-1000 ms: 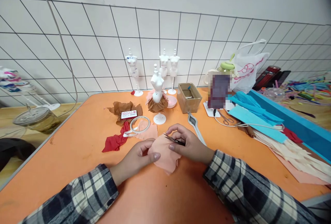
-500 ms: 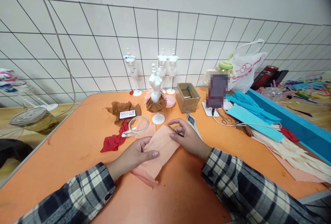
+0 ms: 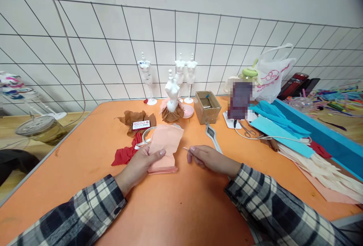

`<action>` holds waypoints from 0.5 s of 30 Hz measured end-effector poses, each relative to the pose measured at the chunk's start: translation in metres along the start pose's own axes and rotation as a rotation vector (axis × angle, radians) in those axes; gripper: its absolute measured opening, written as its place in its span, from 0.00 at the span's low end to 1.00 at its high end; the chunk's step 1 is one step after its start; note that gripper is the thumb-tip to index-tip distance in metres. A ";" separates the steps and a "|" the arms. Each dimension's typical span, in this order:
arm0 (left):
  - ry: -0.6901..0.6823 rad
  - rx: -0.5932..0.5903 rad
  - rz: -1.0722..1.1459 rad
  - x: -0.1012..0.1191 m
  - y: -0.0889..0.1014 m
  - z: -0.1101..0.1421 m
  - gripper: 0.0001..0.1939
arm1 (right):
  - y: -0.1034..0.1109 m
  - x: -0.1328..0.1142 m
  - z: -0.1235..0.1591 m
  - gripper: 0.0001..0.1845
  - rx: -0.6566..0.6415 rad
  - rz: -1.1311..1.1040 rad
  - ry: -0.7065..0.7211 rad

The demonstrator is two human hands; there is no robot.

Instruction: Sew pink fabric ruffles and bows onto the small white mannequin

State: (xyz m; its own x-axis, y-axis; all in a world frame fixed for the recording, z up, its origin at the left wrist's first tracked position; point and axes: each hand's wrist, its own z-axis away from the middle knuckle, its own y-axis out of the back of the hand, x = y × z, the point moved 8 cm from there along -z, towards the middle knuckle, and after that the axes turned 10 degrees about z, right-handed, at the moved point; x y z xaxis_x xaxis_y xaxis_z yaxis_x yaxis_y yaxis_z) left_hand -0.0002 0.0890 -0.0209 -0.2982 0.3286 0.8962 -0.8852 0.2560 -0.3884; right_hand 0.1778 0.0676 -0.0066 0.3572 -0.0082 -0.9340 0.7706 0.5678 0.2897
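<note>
Above table (image 3: 176, 215), left hand (image 3: 141, 165) round pink sheet (image 3: 166, 140), long axis forward; right hand (image 3: 208, 158) round slim tool (image 3: 186, 149).

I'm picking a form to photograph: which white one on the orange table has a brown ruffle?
The front form, nearest the camera: a brown ruffle flares at its lower end. The three rear forms show no brown.

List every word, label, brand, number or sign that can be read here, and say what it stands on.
No text is legible.
Small white-and-dark-red rectangular box: printed label with a barcode, too small to read.
White plastic carrier bag: pink printing, too blurred to read.
Dark upright rectangular object: pixelated, nothing readable.
Thin peach-coloured sheet in the left hand: no lettering visible.
</note>
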 end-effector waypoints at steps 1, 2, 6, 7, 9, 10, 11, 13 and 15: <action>0.009 -0.021 -0.004 -0.001 -0.002 0.000 0.18 | -0.004 0.003 0.000 0.28 -0.005 0.026 -0.025; 0.018 -0.037 -0.014 -0.001 -0.004 0.001 0.18 | -0.008 0.006 0.000 0.27 -0.014 0.046 -0.052; 0.052 -0.074 -0.063 -0.003 -0.011 0.004 0.19 | -0.018 0.015 -0.003 0.27 -0.049 0.123 -0.081; 0.059 -0.089 -0.068 -0.003 -0.013 0.005 0.19 | -0.019 0.015 -0.003 0.27 -0.054 0.147 -0.069; 0.068 -0.127 -0.072 -0.003 -0.018 0.006 0.19 | -0.021 0.014 -0.004 0.27 -0.075 0.183 -0.046; 0.068 -0.141 -0.071 -0.003 -0.019 0.007 0.19 | -0.022 0.013 -0.004 0.27 -0.086 0.195 -0.038; 0.064 -0.146 -0.070 -0.003 -0.020 0.007 0.20 | -0.023 0.012 -0.003 0.27 -0.096 0.205 -0.035; 0.046 -0.138 -0.063 -0.002 -0.019 0.006 0.20 | -0.025 0.011 -0.003 0.26 -0.108 0.227 -0.032; 0.033 -0.132 -0.053 -0.002 -0.017 0.005 0.20 | -0.025 0.008 -0.002 0.26 -0.096 0.248 -0.022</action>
State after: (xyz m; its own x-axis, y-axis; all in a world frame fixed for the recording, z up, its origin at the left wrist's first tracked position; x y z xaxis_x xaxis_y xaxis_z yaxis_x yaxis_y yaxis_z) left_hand 0.0137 0.0789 -0.0151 -0.2388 0.3404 0.9094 -0.8442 0.3900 -0.3677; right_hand 0.1605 0.0551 -0.0217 0.5413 0.1239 -0.8317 0.6045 0.6302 0.4873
